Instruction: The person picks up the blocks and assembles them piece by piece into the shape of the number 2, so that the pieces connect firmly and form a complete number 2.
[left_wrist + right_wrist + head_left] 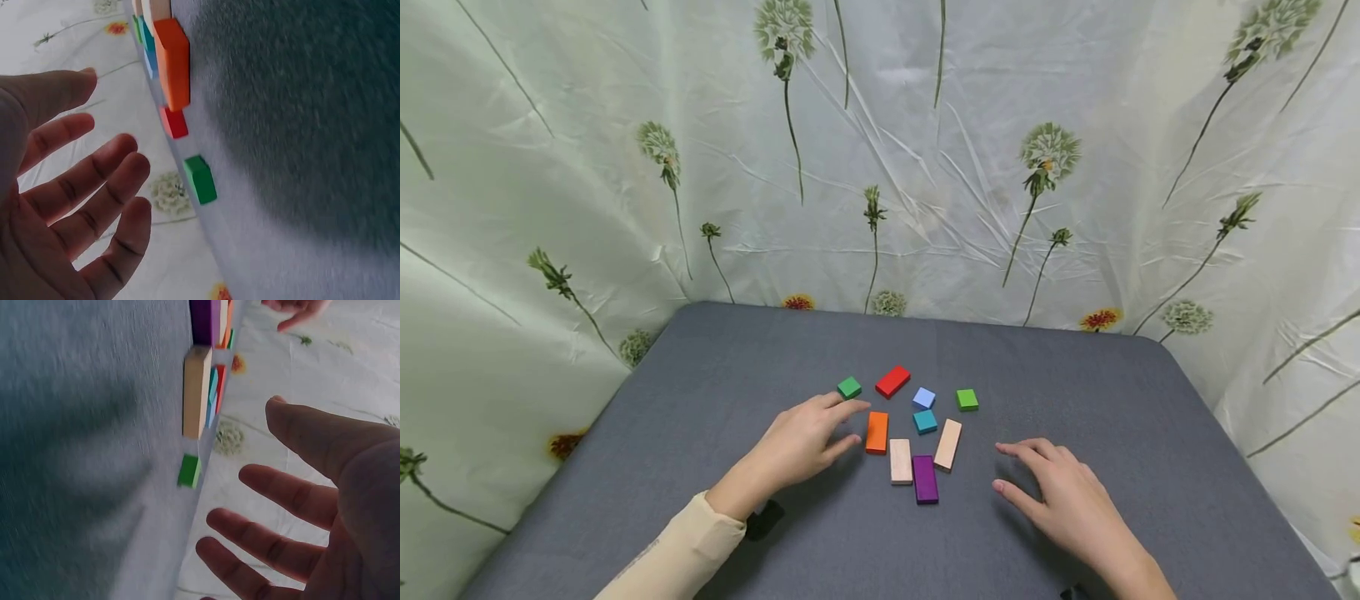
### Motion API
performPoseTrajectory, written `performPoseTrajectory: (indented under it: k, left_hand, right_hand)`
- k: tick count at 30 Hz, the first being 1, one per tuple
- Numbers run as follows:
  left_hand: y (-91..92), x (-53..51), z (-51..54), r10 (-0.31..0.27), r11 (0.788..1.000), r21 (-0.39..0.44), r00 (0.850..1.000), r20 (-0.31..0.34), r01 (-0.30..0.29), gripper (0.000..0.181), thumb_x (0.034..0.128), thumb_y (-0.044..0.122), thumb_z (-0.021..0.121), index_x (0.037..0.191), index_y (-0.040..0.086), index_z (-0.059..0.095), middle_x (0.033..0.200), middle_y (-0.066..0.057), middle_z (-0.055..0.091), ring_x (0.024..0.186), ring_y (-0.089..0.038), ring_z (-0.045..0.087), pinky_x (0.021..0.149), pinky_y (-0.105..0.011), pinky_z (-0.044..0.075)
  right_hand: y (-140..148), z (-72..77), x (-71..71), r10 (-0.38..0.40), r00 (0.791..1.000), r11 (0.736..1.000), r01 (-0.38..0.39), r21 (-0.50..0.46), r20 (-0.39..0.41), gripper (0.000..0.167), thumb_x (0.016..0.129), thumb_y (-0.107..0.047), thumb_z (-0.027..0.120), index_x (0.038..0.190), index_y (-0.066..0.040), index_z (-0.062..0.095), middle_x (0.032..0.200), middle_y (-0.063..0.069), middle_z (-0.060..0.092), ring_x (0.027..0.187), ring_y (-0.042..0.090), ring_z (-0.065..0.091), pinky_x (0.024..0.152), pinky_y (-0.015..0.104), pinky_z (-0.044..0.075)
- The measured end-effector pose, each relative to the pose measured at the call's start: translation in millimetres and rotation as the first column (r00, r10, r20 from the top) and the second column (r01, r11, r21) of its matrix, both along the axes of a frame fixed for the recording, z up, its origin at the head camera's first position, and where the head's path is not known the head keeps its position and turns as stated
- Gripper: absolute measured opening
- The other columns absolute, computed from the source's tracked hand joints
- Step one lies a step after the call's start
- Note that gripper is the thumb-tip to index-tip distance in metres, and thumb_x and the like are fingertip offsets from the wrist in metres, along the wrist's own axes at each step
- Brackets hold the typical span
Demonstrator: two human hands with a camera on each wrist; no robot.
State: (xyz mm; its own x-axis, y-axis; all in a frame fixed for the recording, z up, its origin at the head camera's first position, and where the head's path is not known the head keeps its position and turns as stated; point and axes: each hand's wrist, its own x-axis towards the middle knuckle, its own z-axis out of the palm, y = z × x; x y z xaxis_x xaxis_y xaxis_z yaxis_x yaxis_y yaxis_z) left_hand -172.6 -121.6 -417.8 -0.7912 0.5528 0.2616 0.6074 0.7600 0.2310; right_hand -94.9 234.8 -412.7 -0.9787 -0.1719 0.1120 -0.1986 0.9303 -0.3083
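My left hand (808,437) hovers over the table just left of an orange block (877,433), fingers spread and holding nothing. Beyond its fingertips lie a dark green block (849,387) and a red block (892,382). On the other side, my right hand (1063,496) is held above the cloth with thumb and fingers apart, also holding nothing. Nearest to it are a pale wooden block (948,445) and a purple block (926,479). Beside the purple one lies a second pale block (901,462). The right wrist view shows a light green block (189,470) past the fingertips.
Near the middle of the group lie a teal block (925,422) and a small blue block (924,398). All rest on a grey cloth-covered table (760,350). A white curtain (925,167) with a dandelion print hangs behind and along the sides.
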Motion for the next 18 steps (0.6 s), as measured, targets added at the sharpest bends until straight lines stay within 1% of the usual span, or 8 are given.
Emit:
performPoseTrajectory:
  k: [3, 7, 10, 13, 15, 18]
  left_hand:
    - [3.2, -1.8, -2.4, -0.036, 0.999, 0.032, 0.998, 0.055, 0.035, 0.043, 0.0967, 0.024, 0.082, 0.138, 0.024, 0.069, 0.108, 0.000, 0.073, 0.091, -0.013, 0.072, 0.063, -0.029, 0.052]
    - [8.2, -4.6, -4.4, -0.062, 0.998, 0.032, 0.991, 0.121, 0.059, 0.044, 0.0972, 0.022, 0.081, 0.139, 0.025, 0.069, 0.115, 0.000, 0.074, 0.091, -0.012, 0.072, 0.065, -0.031, 0.053]
    - [10.9, -6.8, -6.3, -0.070, 0.997, 0.022, 0.983, 0.169, 0.068, 0.044, 0.0978, 0.022, 0.080, 0.140, 0.025, 0.069, 0.123, 0.000, 0.075, 0.091, -0.013, 0.070, 0.065, -0.032, 0.053]
    - [12.9, -9.2, -8.3, -0.072, 0.997, 0.016, 0.978, 0.197, 0.070, 0.044, 0.0979, 0.022, 0.080, 0.141, 0.024, 0.069, 0.129, 0.000, 0.074, 0.092, -0.012, 0.067, 0.062, -0.030, 0.050]
    - [14.2, -11.1, -9.3, -0.074, 0.997, 0.014, 0.974, 0.214, 0.072, 0.045, 0.0981, 0.021, 0.080, 0.141, 0.023, 0.069, 0.128, 0.000, 0.074, 0.091, -0.012, 0.064, 0.061, -0.029, 0.047]
    - [16.1, -14.5, -10.6, -0.086, 0.996, 0.011, 0.968, 0.235, 0.086, 0.044, 0.0983, 0.020, 0.080, 0.141, 0.022, 0.069, 0.113, 0.001, 0.073, 0.088, -0.011, 0.059, 0.059, -0.027, 0.042]
  right_hand:
    - [-8.2, -1.3, 1.8, 0.002, 0.998, 1.000, -0.001, -0.008, 0.063, 0.038, 0.094, -0.042, 0.083, 0.128, -0.028, 0.077, 0.119, -0.005, 0.072, 0.108, 0.021, 0.069, 0.088, 0.054, 0.056]
    - [-17.5, -3.8, 2.9, 0.007, 0.991, 1.000, -0.003, -0.026, 0.136, 0.033, 0.091, -0.045, 0.084, 0.121, -0.033, 0.078, 0.107, -0.016, 0.069, 0.095, 0.006, 0.064, 0.078, 0.038, 0.054]
    - [-21.9, -6.7, 4.4, 0.037, 0.986, 0.998, -0.030, -0.047, 0.161, 0.030, 0.091, -0.046, 0.084, 0.118, -0.035, 0.078, 0.100, -0.021, 0.066, 0.087, -0.001, 0.058, 0.072, 0.030, 0.049]
    - [-24.3, -9.6, 6.9, 0.097, 0.982, 0.993, -0.084, -0.086, 0.160, 0.028, 0.093, -0.046, 0.083, 0.117, -0.034, 0.078, 0.098, -0.022, 0.066, 0.083, -0.005, 0.056, 0.068, 0.025, 0.046]
    - [-25.2, -11.0, 8.3, 0.135, 0.978, 0.986, -0.118, -0.114, 0.156, 0.027, 0.094, -0.045, 0.082, 0.118, -0.032, 0.079, 0.099, -0.021, 0.067, 0.083, -0.007, 0.056, 0.067, 0.023, 0.046]
    - [-26.6, -12.9, 9.3, 0.184, 0.969, 0.976, -0.161, -0.145, 0.163, 0.027, 0.096, -0.045, 0.080, 0.118, -0.030, 0.079, 0.102, -0.021, 0.068, 0.083, -0.008, 0.056, 0.068, 0.023, 0.047]
